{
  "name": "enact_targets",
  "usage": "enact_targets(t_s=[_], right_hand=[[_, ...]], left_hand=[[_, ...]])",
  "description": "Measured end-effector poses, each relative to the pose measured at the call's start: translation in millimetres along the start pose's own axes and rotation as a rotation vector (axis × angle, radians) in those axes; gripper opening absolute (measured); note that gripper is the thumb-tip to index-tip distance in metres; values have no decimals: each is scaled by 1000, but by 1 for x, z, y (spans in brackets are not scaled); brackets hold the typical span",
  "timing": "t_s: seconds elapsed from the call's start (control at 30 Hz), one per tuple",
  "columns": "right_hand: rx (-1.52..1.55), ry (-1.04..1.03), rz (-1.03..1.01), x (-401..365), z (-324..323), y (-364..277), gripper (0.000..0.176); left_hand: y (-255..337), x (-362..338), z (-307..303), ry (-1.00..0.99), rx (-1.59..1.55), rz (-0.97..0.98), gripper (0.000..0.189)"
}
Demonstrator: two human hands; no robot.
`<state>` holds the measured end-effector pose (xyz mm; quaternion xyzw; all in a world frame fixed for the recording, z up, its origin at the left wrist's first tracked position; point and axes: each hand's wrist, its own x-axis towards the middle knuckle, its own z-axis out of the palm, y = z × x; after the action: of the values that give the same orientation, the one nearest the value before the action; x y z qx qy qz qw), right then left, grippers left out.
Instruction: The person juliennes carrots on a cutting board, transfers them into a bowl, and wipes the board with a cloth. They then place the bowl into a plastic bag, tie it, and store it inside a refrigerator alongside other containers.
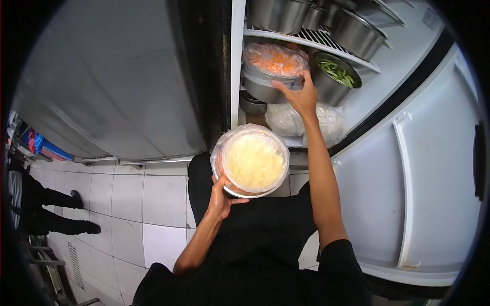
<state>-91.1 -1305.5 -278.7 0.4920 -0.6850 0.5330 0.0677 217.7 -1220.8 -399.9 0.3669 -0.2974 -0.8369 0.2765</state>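
My left hand supports a round tub of pale yellow, crumbly food from its near left side. The tub seems to rest on a wider vessel wrapped in clear plastic, mostly hidden beneath it. My right hand reaches into the fridge and grips a steel pot on its right side, thumb across the front and fingers near the rim. Clear plastic covers this pot, and orange pieces show through it. Just right of that hand stands a steel pot of cut green vegetables.
Several steel pots crowd the upper wire shelf. White plastic-wrapped bundles lie below the gripped pot, beside a small dark metal pot. The fridge door hangs wide at right. A person's legs are at far left.
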Motion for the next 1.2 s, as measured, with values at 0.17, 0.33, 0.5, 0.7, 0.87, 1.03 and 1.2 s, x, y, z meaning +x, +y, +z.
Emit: enact_targets(t_s=[0.17, 0.33, 0.5, 0.7, 0.87, 1.03, 1.2], right_hand=[[-137, 138, -54, 0, -7, -5, 55], [220, 174, -36, -42, -50, 4, 42], [277, 236, 30, -117, -141, -11, 47], [66, 371, 48, -179, -217, -19, 49], [-40, 423, 133, -212, -254, -49, 37], [72, 449, 87, -227, -260, -42, 53], [87, 388, 154, -235, -250, -35, 53]], left_hand=[[-1, -2, -2, 28, 0, -11, 72], [3, 0, -9, -20, -25, 25, 66], [8, 10, -5, -49, -5, 54, 68], [23, 42, 46, -76, 85, 102, 67], [53, 58, 80, -227, 36, 98, 73], [85, 51, 138, -193, -90, 224, 64], [82, 90, 177, -17, -235, 347, 72]])
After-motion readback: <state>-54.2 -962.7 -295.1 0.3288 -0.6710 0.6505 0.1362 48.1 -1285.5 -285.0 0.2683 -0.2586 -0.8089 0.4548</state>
